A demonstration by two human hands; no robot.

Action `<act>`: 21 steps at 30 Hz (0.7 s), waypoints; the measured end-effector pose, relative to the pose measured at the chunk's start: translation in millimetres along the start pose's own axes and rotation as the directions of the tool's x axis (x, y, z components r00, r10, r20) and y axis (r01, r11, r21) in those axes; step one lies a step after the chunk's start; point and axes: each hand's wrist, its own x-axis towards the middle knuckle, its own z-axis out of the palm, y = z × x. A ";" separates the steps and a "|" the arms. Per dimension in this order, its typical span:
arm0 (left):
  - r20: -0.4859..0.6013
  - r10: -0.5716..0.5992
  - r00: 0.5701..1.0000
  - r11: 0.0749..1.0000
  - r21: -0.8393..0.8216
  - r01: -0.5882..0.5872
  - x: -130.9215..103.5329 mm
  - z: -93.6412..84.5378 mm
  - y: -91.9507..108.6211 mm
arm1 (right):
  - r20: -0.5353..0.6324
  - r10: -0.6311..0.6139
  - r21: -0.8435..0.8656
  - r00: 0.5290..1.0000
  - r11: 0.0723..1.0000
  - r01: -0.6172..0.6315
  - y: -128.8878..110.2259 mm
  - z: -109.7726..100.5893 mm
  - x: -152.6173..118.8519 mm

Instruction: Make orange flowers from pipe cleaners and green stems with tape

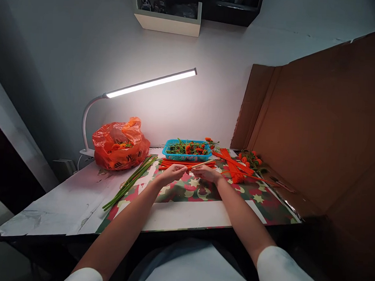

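Both hands meet over the table, in front of the blue basket. My left hand (174, 172) is closed in a pinch at an orange fuzzy stem, which looks like a pipe cleaner. My right hand (206, 173) is closed around a thin pale stick (204, 164) that points up to the right. The orange pipe cleaner (251, 176) trails out past my right hand across the table. Where it meets the stick is mostly covered by my fingers. Just behind the hands lies a row of orange pipe cleaners (167, 164).
Orange flowers with green stems fill the blue basket (186, 157). An orange plastic bag (119, 153) and green stems (128, 183) stand left. Bundled orange strips (234, 171) and more orange flowers (249, 159) lie right, beside a cardboard panel (318, 123). A lit lamp (151, 84) hangs above.
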 end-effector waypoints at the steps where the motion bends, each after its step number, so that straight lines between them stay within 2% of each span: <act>1: 0.026 -0.006 1.000 1.000 -0.012 0.007 -0.7 -0.8 0.5 | 0.002 0.010 -0.029 1.000 1.000 -0.010 0.1 0.0 -0.3; 5: 0.130 -0.026 0.991 0.998 -0.061 0.034 -3.7 -5.3 0.6 | 0.030 0.004 -0.181 1.000 0.983 0.001 -3.9 -2.6 -1.8; 9: 0.264 -0.123 0.957 0.992 0.019 0.122 -8.7 -9.1 2.3 | 0.099 0.047 -0.360 0.994 0.933 -0.008 -17.5 -10.4 -8.8; 14: 0.352 -0.149 0.924 0.988 0.095 0.123 -11.6 -8.6 10.7 | 0.183 -0.008 -0.371 0.983 0.926 0.077 -39.6 -12.6 -23.5; 17: 0.364 -0.173 0.915 0.975 0.197 0.105 -11.2 -9.7 12.8 | 0.203 -0.003 -0.398 0.979 0.913 0.085 -46.7 -8.4 -27.4; 21: 0.271 -0.185 0.945 0.915 0.399 0.065 -9.8 -12.2 9.1 | 0.215 0.005 -0.442 0.977 0.892 0.092 -48.3 -1.6 -25.9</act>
